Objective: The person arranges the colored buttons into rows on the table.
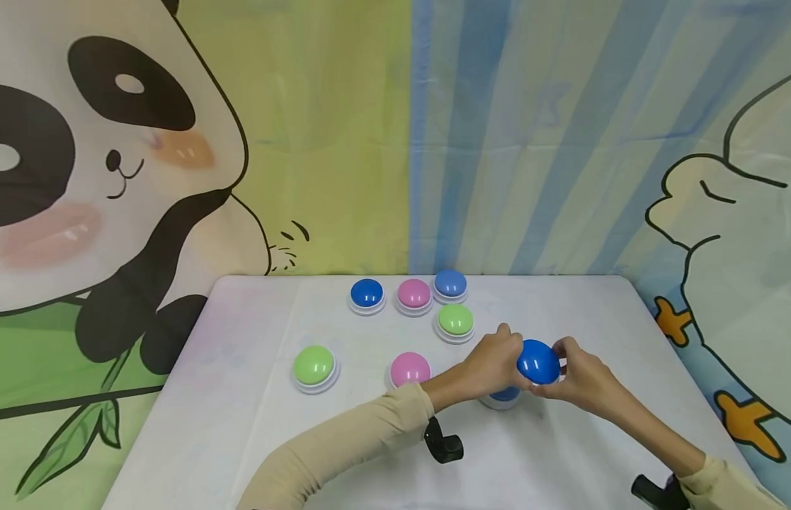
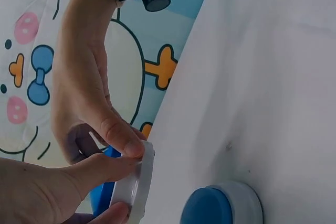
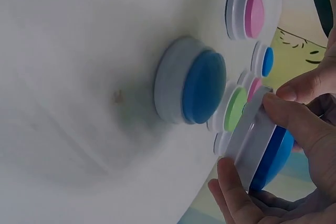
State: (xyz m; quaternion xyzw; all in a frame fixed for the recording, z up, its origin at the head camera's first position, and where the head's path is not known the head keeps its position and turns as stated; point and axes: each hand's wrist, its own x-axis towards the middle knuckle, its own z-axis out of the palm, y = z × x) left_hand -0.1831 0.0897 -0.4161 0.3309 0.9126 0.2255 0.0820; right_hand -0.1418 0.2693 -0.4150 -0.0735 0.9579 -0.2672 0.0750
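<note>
Both hands hold a blue domed push button point(image 1: 538, 362) with a white base, raised above the white table and tilted. My left hand point(image 1: 493, 363) pinches its left side, and my right hand point(image 1: 585, 379) grips the right side. In the left wrist view, the thumbs meet at the white base point(image 2: 135, 184). The right wrist view shows the fingers of my right hand point(image 3: 310, 145) spread around the base and the blue dome. Just below the hands, another blue push button point(image 3: 202, 87) sits on the table, partly hidden by the left hand in the head view.
A pink button point(image 1: 410, 370) stands left of the hands, partly behind the left forearm, with a green button point(image 1: 314, 365) farther left. Toward the back of the table point(image 1: 561, 297) are blue point(image 1: 367, 293), pink point(image 1: 414, 294), blue point(image 1: 450, 284) and green point(image 1: 455, 321) buttons. A cartoon-printed curtain point(image 1: 344, 142) hangs behind.
</note>
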